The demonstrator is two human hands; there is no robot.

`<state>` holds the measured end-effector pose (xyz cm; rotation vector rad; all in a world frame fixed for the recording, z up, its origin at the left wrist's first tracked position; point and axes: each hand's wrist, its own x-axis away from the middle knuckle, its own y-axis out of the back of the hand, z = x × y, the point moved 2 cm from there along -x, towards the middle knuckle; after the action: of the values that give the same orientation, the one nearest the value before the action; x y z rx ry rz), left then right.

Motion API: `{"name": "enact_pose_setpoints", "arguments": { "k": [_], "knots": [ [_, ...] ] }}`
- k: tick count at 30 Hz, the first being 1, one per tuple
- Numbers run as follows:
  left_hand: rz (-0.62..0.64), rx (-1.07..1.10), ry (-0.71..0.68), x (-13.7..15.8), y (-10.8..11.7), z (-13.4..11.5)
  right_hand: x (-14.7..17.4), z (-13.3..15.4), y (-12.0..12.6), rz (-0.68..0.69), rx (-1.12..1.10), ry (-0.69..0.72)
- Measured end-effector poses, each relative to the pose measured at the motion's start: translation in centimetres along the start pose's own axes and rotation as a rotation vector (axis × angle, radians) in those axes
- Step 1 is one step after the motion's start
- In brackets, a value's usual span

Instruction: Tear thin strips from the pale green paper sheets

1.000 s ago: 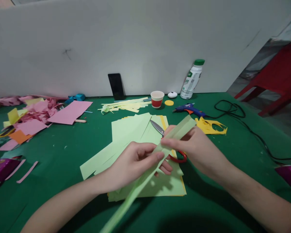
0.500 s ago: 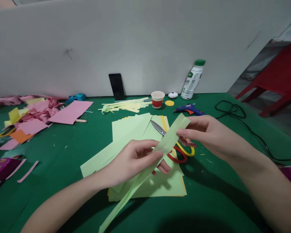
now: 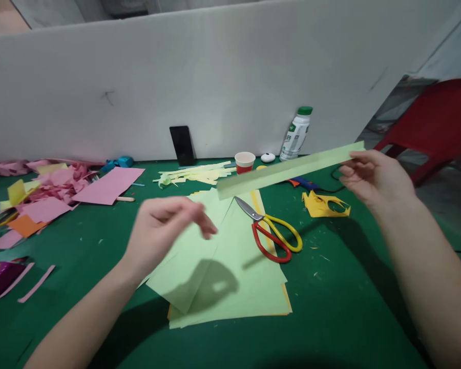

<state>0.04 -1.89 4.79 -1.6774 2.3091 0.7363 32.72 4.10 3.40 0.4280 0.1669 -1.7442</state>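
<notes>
Captured in dim, cool light falling from above, with soft shadows cast by the left hand (image 3: 165, 225) onto the pale green sheets (image 3: 238, 300) and by the right hand (image 3: 376, 179) onto the table (image 3: 330, 312). Blurred by motion at the left hand and, slightly, at the paper strip (image 3: 292, 170). Lighter on the middle of the white panel (image 3: 215, 77). Stretched toward the edges, with the red chair (image 3: 434, 120) soft and murky.

Glue gun (image 3: 306, 183) partly hidden behind the green strip (image 3: 292, 169), red chair (image 3: 434, 120) cut off at right.
</notes>
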Motion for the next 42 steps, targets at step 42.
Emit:
{"name": "enact_pose_setpoints", "arguments": {
  "k": [42],
  "knots": [
    [-0.067,-0.854,-0.675,2.0,-3.4,-1.3,10.4,6.3,-11.5,0.28,0.404,0.875]
  ]
}}
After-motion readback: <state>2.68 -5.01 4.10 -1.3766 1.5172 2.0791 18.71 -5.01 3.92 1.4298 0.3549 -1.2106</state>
